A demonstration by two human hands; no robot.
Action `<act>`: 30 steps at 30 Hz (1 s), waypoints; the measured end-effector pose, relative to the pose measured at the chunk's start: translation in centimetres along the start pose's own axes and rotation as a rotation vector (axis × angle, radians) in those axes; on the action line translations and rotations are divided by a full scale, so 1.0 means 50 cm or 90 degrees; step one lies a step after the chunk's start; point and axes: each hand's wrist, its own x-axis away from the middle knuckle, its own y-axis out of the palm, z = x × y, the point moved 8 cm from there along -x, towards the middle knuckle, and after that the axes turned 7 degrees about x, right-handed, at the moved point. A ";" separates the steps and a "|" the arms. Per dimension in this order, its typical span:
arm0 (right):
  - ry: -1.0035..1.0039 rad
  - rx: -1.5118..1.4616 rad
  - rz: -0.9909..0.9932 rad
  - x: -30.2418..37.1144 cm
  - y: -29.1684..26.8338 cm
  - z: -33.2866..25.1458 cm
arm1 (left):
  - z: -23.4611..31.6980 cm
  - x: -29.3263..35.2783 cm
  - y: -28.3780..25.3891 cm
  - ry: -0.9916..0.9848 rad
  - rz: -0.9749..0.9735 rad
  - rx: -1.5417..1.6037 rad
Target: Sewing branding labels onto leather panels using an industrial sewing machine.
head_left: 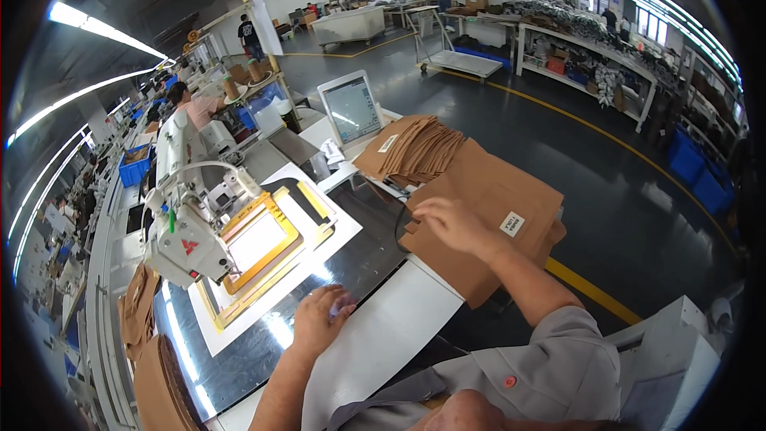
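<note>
Nearest us, the left hand (321,321) is over the border between a dark, shiny worktop (369,259) and its white front edge (383,323), fingers loosely curled. A purplish, see-through patch (344,303) shows at its fingertips; we cannot tell whether it is something held or a reflection.

The right hand (456,225) lies over a large stack of brown panels (511,187), fingers bent toward the stack's left side; we cannot tell whether they pinch the top panel. Just right of this hand, that panel bears a white label (512,224).

Left of the left hand, beside the worktop, we see more brown pieces (163,391).

Ahead and left of the left hand, a white sewing machine (185,246) stands over a yellow frame (290,233) and a white sheet (339,233). The frame's opening looks pale, with no brown in it, so we judge that no panel is loaded there now. Brown pieces lie on both sides, but nothing tells us which are finished or how many are left.

Beyond the right hand is a second brown bundle (427,152), also labelled; left of it, a lit screen (349,110). Farther off, beyond the left hand, we notice a co-worker (199,105).
</note>
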 end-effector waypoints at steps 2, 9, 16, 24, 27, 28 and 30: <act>-0.086 0.014 -0.099 -0.035 0.114 -0.114 | -0.052 0.036 -0.041 -0.075 0.047 -0.026; -0.357 -0.035 -0.149 -0.071 0.358 -0.339 | -0.173 0.130 -0.101 -0.141 0.089 -0.102; -0.365 -0.009 -0.126 -0.081 0.401 -0.395 | -0.258 0.217 -0.151 -0.271 0.114 -0.166; -0.336 -0.034 -0.118 -0.078 0.392 -0.390 | -0.267 0.118 -0.134 -0.141 0.044 -0.226; -0.318 -0.045 -0.128 -0.079 0.394 -0.372 | -0.277 0.101 -0.147 -0.213 -0.029 -0.298; -0.316 -0.048 -0.127 -0.080 0.393 -0.370 | -0.299 0.112 -0.170 -0.330 -0.073 -0.379; -0.325 -0.056 -0.115 -0.081 0.389 -0.375 | -0.374 0.183 -0.219 -0.469 0.006 -0.396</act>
